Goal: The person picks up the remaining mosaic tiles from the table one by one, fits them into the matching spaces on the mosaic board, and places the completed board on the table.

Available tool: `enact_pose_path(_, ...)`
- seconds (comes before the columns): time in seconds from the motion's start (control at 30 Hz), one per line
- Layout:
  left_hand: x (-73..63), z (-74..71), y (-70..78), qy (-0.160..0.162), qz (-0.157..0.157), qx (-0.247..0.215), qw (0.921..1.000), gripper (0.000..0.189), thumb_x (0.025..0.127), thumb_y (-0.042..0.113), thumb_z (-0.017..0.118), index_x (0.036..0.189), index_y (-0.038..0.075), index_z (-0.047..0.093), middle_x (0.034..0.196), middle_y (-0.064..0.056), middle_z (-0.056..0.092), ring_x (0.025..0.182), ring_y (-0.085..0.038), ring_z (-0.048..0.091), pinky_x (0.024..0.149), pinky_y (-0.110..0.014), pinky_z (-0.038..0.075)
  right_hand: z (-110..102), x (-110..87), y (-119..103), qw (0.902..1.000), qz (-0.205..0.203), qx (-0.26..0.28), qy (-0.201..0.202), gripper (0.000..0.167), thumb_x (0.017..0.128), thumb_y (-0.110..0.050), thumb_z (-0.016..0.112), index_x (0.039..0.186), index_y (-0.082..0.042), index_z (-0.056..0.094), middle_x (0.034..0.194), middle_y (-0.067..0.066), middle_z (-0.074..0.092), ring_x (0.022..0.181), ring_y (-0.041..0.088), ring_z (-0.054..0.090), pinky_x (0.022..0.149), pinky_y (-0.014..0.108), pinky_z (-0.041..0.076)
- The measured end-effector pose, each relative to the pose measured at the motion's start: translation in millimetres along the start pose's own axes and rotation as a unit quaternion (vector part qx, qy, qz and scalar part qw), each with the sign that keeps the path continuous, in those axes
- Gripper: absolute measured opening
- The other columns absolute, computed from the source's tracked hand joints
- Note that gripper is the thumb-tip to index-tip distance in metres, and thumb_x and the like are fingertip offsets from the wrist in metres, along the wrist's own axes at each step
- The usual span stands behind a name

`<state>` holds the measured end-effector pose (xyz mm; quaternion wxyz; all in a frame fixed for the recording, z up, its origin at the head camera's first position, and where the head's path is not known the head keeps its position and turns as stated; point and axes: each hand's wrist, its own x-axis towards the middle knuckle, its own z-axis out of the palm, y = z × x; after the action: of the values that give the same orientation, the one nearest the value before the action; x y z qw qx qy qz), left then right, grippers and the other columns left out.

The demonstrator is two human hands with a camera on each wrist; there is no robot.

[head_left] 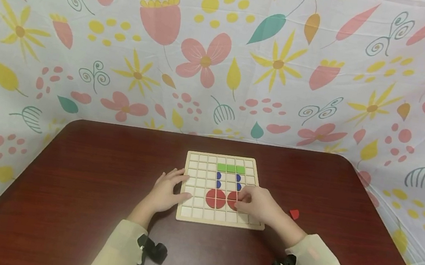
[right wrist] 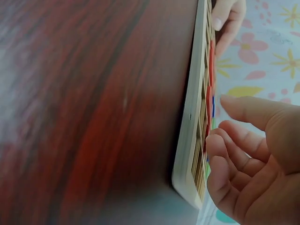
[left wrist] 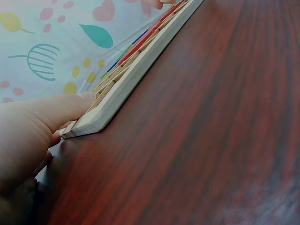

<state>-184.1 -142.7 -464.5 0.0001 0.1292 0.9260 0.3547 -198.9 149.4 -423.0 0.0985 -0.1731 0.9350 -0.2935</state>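
Observation:
A pale wooden grid board (head_left: 219,224) lies on the table with coloured pieces in its cells. Three green squares (head_left: 231,169) form a row near the top, above two columns of blue half-circles (head_left: 219,176). Below them, red pieces make a full round shape (head_left: 211,196) and a second red shape (head_left: 232,198), partly covered by my right hand (head_left: 261,206). That hand's bent fingertips (right wrist: 216,143) are at the red pieces, the thumb held apart from them. My left hand (head_left: 164,193) rests on the board's left edge, its thumb (left wrist: 75,107) on top and fingers extended.
A loose red piece (head_left: 294,214) lies on the dark wooden table (head_left: 107,172) to the right of the board, beside my right forearm. Behind the table hangs a flower-patterned cloth (head_left: 200,103). Dark wrist mounts (head_left: 153,250) sit at both cuffs.

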Motion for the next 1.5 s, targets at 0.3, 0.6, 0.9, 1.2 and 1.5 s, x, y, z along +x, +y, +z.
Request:
enact_pose_path(0.3, -0.3, -0.3, 0.8, 0.000, 0.001, -0.002, 1.0000, 0.057, 0.084, 0.033, 0.070, 0.132, 0.006, 0.055, 0.148, -0.012, 0.041, 0.142, -0.035, 0.026, 0.115, -0.058, 0.011, -13, -9.1, 15, 0.9988, -0.018, 0.005, 0.045, 0.018, 0.081, -0.024, 0.073, 0.091, -0.010, 0.069, 0.082, -0.002, 0.065, 0.074, 0.011, 0.056, 0.067, 0.027, 0.047)
enact_pose_path(0.6, -0.6, 0.3, 1.3, 0.001, 0.001, -0.001, 1.0000, 0.057, 0.083, 0.033, 0.070, 0.131, 0.006, 0.055, 0.148, -0.011, 0.041, 0.142, -0.035, 0.027, 0.115, -0.058, 0.012, -26, -16.9, 32, 0.9973, -0.005, 0.021, 0.070, 0.021, 0.083, -0.025, 0.071, 0.096, -0.009, 0.067, 0.087, 0.001, 0.068, 0.077, 0.013, 0.059, 0.067, 0.029, 0.048)
enact_pose_path(0.9, -0.6, 0.7, 0.7, 0.004, 0.002, -0.001, 1.0000, 0.056, 0.083, 0.033, 0.070, 0.131, 0.006, 0.056, 0.148, -0.011, 0.041, 0.142, -0.035, 0.027, 0.114, -0.059, 0.012, -39, -23.6, 49, 0.9961, 0.006, 0.011, 0.087, 0.023, 0.084, -0.027, 0.071, 0.099, -0.010, 0.068, 0.091, 0.003, 0.069, 0.078, 0.014, 0.059, 0.065, 0.028, 0.047)
enact_pose_path(1.2, -0.1, 1.7, -0.8, 0.004, 0.004, 0.004, 1.0000, 0.057, 0.084, 0.033, 0.069, 0.131, 0.006, 0.055, 0.148, -0.011, 0.041, 0.142, -0.035, 0.027, 0.115, -0.059, 0.012, -55, -32.8, 66, 0.9964, 0.021, -0.013, 0.081, 0.031, 0.087, -0.034, 0.066, 0.105, -0.009, 0.066, 0.102, 0.009, 0.068, 0.078, 0.016, 0.058, 0.064, 0.030, 0.046)
enact_pose_path(1.5, 0.4, 2.2, -2.3, 0.002, 0.006, 0.006, 1.0000, 0.057, 0.085, 0.034, 0.069, 0.132, 0.007, 0.055, 0.149, -0.011, 0.040, 0.143, -0.034, 0.026, 0.115, -0.059, 0.012, -72, -44.5, 80, 0.9936, 0.021, -0.058, 0.094, 0.026, 0.095, -0.028, 0.055, 0.104, -0.007, 0.068, 0.101, 0.013, 0.069, 0.089, 0.026, 0.061, 0.074, 0.040, 0.047)
